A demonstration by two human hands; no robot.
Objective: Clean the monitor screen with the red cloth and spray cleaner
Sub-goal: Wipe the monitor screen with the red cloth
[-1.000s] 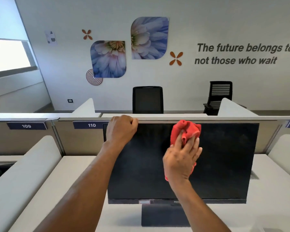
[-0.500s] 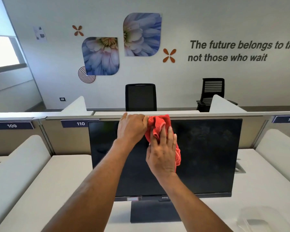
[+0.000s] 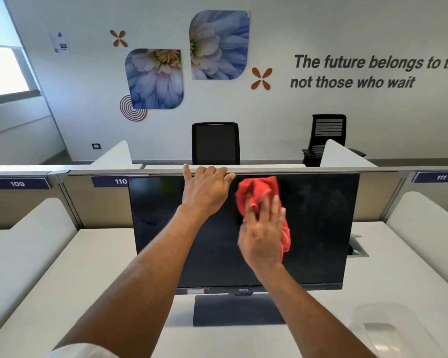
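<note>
My right hand [image 3: 261,233] is flat on the cloth [image 3: 259,195], fingers spread, pressing it against the upper middle of the screen [image 3: 318,228]. Left hand [image 3: 204,192] is draped over the top edge of the monitor at frame center, fingers curled over the back, thumb sticking up. The hands are close but not touching. The monitor stands on a white desk [image 3: 93,267]. A clear plastic thing [image 3: 388,332] sits at lower right, too blurry to tell what it is. Two chairs [image 3: 215,143] stand against the far wall.
</note>
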